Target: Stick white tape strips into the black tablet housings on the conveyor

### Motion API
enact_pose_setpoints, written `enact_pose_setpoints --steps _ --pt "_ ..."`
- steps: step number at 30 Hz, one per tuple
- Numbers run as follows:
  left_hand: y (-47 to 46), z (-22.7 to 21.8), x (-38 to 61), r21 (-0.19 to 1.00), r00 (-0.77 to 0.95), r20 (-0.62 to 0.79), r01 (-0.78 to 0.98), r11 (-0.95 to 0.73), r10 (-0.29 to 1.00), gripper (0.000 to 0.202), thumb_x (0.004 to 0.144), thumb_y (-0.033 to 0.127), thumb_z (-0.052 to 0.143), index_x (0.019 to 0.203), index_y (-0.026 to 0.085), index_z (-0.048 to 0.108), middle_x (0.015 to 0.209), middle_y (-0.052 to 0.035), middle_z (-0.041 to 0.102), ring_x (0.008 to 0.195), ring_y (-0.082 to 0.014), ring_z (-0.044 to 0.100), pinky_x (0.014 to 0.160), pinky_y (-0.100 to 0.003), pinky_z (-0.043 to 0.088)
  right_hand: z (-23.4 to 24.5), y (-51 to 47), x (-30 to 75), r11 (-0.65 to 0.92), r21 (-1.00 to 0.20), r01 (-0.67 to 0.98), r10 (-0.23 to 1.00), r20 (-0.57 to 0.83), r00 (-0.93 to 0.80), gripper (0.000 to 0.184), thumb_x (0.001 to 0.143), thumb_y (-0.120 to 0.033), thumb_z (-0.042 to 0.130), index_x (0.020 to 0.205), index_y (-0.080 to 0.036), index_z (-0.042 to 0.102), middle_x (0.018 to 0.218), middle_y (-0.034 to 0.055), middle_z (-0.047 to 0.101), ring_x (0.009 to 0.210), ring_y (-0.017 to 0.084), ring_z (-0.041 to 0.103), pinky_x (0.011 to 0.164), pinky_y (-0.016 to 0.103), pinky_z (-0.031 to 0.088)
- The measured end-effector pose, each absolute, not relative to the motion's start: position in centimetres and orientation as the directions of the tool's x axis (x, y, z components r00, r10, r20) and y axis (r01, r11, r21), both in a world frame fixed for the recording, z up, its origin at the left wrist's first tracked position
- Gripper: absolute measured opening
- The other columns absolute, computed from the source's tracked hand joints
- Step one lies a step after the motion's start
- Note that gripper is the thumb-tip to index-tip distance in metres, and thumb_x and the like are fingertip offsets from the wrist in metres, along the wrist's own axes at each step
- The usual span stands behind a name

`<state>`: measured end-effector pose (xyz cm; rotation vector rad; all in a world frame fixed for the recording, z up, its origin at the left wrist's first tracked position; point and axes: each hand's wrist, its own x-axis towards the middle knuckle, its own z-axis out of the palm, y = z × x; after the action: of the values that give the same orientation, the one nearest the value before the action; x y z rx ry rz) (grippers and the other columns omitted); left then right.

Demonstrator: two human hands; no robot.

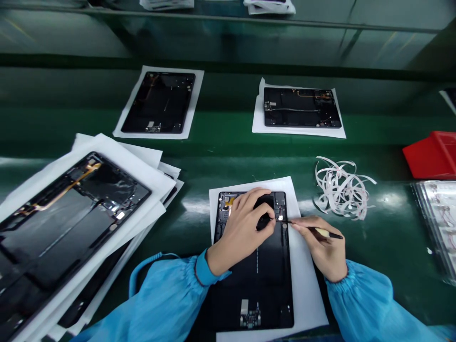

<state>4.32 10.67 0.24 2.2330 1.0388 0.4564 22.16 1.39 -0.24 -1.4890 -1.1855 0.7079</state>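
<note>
An opened tablet housing (270,294), dark inside with small circuit parts, lies on a white sheet (308,304) in front of me. Over its upper half rests my left hand (245,223), thumb and index finger pinched together near the upper right part. Whatever is between those fingertips is too small to name. My right hand (326,244) grips a slim pen-like tool (324,232) with a pale yellow handle and a dark end. Its thin tip points left, at the housing's right edge near a small bright metal part, close to my left fingertips.
At left is a stack of opened tablet housings (67,223) between white sheets. Two more housings (162,102) (302,108) lie farther back. Curled white strips (342,187) sit to the right, near a red bin (432,154) and a clear plastic tray (440,223).
</note>
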Motion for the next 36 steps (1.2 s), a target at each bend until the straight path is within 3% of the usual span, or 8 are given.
enact_pose_setpoints --steps 10,13,16,19,22,25,28,36 --pt "10.6 1.1 4.4 0.699 0.635 -0.041 0.57 -0.432 0.772 0.012 0.086 0.012 0.06 0.085 0.023 0.056 0.139 -0.0037 0.05 0.132 -0.0276 0.042 0.107 -0.05 0.033 -0.5 1.3 22.4 -0.059 -0.952 0.302 0.931 0.056 0.36 0.002 0.082 -0.021 0.074 0.082 -0.022 0.076 0.081 0.0036 0.077 0.075 0.019 0.074 0.068 0.028 0.061" --pt "10.6 1.2 4.8 0.702 0.637 -0.01 0.553 -0.448 0.771 0.013 0.086 0.01 0.057 0.088 0.023 0.055 0.138 -0.0058 0.05 0.133 -0.028 0.042 0.108 -0.051 0.033 -0.3 1.6 23.1 -0.076 -0.978 0.196 0.905 0.015 0.425 0.011 0.08 -0.03 0.077 0.081 -0.02 0.073 0.079 0.004 0.076 0.074 0.02 0.073 0.066 0.03 0.061" --pt "11.0 1.7 4.7 0.716 0.647 0.014 0.526 -0.459 0.763 0.024 0.082 0.009 0.059 0.1 0.024 0.055 0.135 -0.0071 0.052 0.132 -0.0279 0.044 0.107 -0.05 0.036 0.9 2.2 23.6 -0.004 -0.992 0.123 0.874 0.057 0.483 0.025 0.095 -0.04 0.058 0.084 -0.02 0.069 0.083 0.0043 0.073 0.081 0.019 0.072 0.073 0.034 0.06" --pt "11.2 3.0 3.0 0.755 0.6 0.047 0.501 -0.422 0.798 0.032 0.087 0.012 0.056 0.116 0.025 0.053 0.141 -0.0086 0.048 0.137 -0.0256 0.041 0.111 -0.048 0.036 2.9 3.0 22.7 -0.005 -0.953 0.304 0.882 0.139 0.449 0.032 0.103 -0.036 0.04 0.097 -0.021 0.068 0.092 0.0058 0.071 0.084 0.018 0.069 0.076 0.033 0.057" --pt "10.0 4.2 -0.6 0.821 0.45 0.081 0.476 -0.316 0.89 0.021 0.095 0.021 0.051 0.115 0.026 0.056 0.141 -0.0077 0.048 0.136 -0.0233 0.042 0.113 -0.045 0.035 4.3 3.7 20.4 0.035 -0.778 0.628 0.957 0.207 0.204 0.025 0.101 -0.023 0.04 0.109 -0.021 0.063 0.102 0.0074 0.067 0.09 0.019 0.067 0.079 0.033 0.055" --pt "6.9 4.3 -4.1 0.856 0.385 0.0 0.477 -0.199 0.923 0.014 0.096 0.027 0.051 0.108 0.029 0.059 0.136 -0.0055 0.052 0.131 -0.023 0.049 0.109 -0.043 0.041 4.3 4.3 18.0 0.076 -0.535 0.842 0.997 0.064 -0.05 0.022 0.097 -0.02 0.046 0.113 -0.021 0.061 0.109 0.0085 0.061 0.083 0.02 0.068 0.07 0.033 0.055" --pt "3.2 3.3 -5.9 0.859 0.416 -0.148 0.503 -0.092 0.898 0.013 0.097 0.03 0.05 0.103 0.029 0.061 0.135 -0.0061 0.052 0.128 -0.0243 0.052 0.104 -0.042 0.046 3.4 5.1 16.9 0.046 -0.38 0.924 0.989 -0.114 -0.096 0.021 0.091 -0.025 0.063 0.111 -0.021 0.06 0.11 0.0064 0.058 0.073 0.017 0.066 0.06 0.03 0.052" --pt "-0.4 3.0 -4.0 0.923 0.531 -0.308 0.368 0.113 0.79 0.02 0.097 0.036 0.051 0.103 0.025 0.067 0.114 -0.0083 0.066 0.107 -0.0234 0.063 0.095 -0.036 0.05 2.9 6.6 17.6 0.039 -0.566 0.824 0.995 -0.051 -0.083 0.014 0.082 -0.014 0.072 0.086 -0.021 0.06 0.094 0.0009 0.062 0.084 0.017 0.066 0.075 0.029 0.051"
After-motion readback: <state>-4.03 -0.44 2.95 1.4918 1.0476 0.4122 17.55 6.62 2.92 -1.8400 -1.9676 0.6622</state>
